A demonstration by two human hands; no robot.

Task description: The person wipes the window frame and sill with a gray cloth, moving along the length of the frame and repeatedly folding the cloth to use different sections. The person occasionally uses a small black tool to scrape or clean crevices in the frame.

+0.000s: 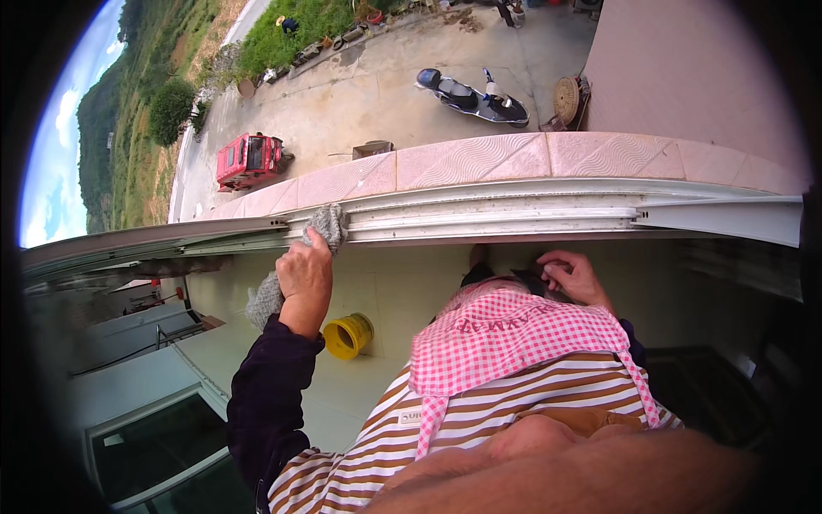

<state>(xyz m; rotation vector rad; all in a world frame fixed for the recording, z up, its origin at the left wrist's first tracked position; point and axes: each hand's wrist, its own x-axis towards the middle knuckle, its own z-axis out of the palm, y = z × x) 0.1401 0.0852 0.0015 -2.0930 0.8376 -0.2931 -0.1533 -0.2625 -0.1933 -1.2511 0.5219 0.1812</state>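
My left hand [304,276] grips a grey knitted cloth [327,226], with the index finger pressing one end of it onto the white metal window track [488,220]. The rest of the cloth hangs below, beside the wrist. Resting near my apron, my right hand [571,276] is at the waist with curled fingers, below the track and apart from it. Whether it holds part of the dark thing beside it, I cannot tell. A pink checked apron [507,334] covers my striped top.
Pink patterned tiles [475,157] edge the sill's outer side. A yellow bucket [348,336] stands on the floor indoors. Sliding sash frames [725,215] flank the opening. Far below outside are a scooter [472,97], a red vehicle [249,160] and people.
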